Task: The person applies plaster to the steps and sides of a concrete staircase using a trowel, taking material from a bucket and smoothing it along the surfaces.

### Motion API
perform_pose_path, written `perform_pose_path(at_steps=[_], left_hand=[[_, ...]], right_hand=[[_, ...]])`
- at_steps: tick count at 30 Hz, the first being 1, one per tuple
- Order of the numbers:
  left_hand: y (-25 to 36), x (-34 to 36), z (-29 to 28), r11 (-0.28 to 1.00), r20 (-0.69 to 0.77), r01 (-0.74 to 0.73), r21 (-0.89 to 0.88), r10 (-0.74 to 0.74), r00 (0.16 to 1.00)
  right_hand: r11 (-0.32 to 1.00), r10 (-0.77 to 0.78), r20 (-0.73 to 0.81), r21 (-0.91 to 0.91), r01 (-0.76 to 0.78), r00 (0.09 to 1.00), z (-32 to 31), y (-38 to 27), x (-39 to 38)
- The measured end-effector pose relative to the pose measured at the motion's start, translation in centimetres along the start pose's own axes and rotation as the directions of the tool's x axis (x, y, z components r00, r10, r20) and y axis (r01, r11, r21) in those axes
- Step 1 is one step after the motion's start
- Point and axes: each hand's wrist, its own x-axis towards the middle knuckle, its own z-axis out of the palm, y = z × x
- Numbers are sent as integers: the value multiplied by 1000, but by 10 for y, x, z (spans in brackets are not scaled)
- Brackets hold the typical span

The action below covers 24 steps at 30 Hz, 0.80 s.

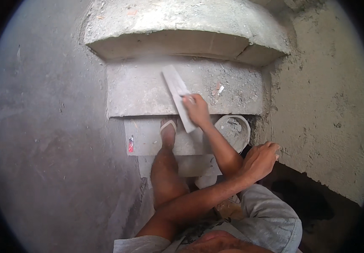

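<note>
Covered grips, cropped edges

The right hand (pixel 198 110) hides part of the handle of the slightly blurred trowel (pixel 174 81). Whether the left hand (pixel 260 162) holds anything is unclear. The right arm (pixel 220 146) covers some of the bucket (pixel 247 132). The picture's top crops the upper step (pixel 190 17). A red item (pixel 131 144) is too small to identify.

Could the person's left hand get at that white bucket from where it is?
Probably yes: the left hand appears close to the white bucket, whose mouth is open. The right forearm passes alongside but leaves most of it free, though depth is hard to judge.
</note>
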Motion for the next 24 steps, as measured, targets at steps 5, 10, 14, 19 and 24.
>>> perform_pose_path(at_steps=[5, 10, 14, 19, 24], left_hand=[[-6, 0, 3, 1000, -1, 23, 0, -23, 1000], [-1, 2, 10, 1000, -20, 16, -15, -17, 1000], [-8, -6, 8, 998, -11, 55, 8, -55, 998], [-7, -8, 14, 998, 15, 59, 10, -59, 998], [-5, -9, 18, 999, 49, 52, 10, -52, 997]], right_hand=[[989, 145, -136, -12, -148, 980, 25, 7, 38], [987, 147, -359, 117, -112, 922, -3, 70, 35], [742, 466, -157, 606, -288, 871, -28, 52, 19], [428, 595, -87, 876, -224, 799, -64, 46, 9], [403, 584, -126, 903, -152, 802, -89, 54, -10]])
